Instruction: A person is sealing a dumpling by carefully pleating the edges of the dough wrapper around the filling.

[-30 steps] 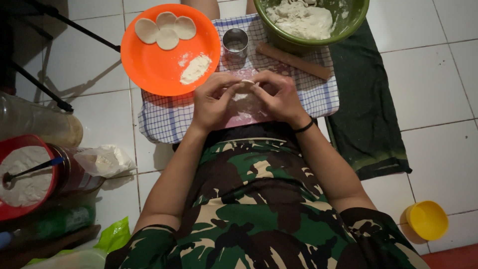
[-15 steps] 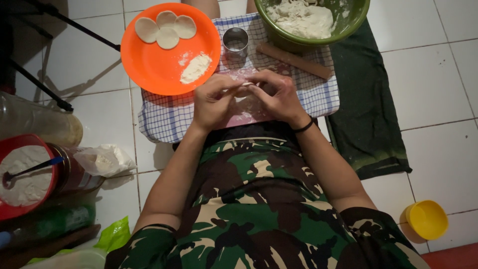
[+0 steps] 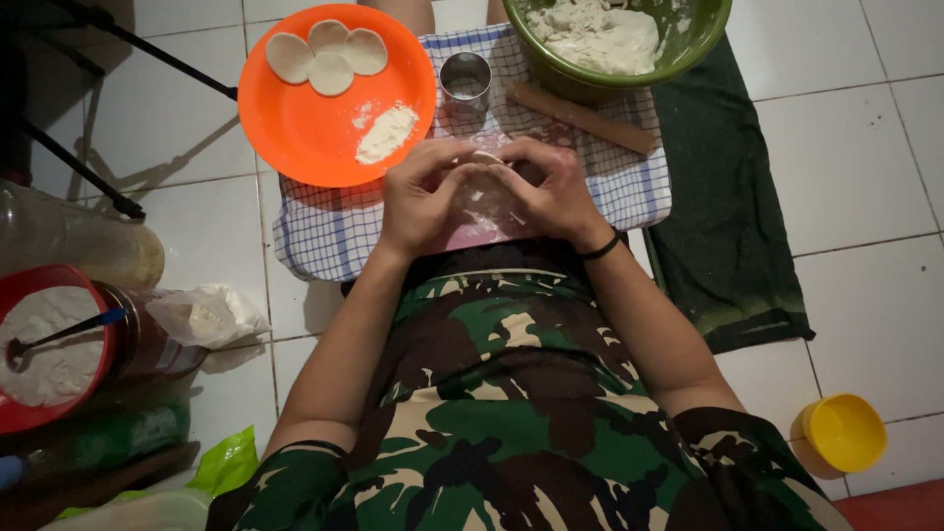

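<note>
From the left, I see a red bowl (image 3: 44, 354) of white flour with a spoon (image 3: 59, 332) sunk in it, close to my left side on the tiled floor (image 3: 865, 177), likely so I can dip into it without leaning. Further in, an orange plate (image 3: 315, 128) carries three flat dough rounds (image 3: 327, 57) and a small heap of flour, set just beside the checked cloth (image 3: 324, 231) within easy reach. A metal ring cutter (image 3: 465, 81) stands upright on the cloth above my hands. My left hand (image 3: 421, 197) is curled nearly closed, fingertips pinching a small piece of dough (image 3: 484, 159); my right hand (image 3: 551, 192) mirrors it, fingers bent in on the same piece, so both grip it together over the cloth. Beyond lie a wooden rolling pin (image 3: 585, 118) and a green bowl (image 3: 688, 54) of dough.
</note>
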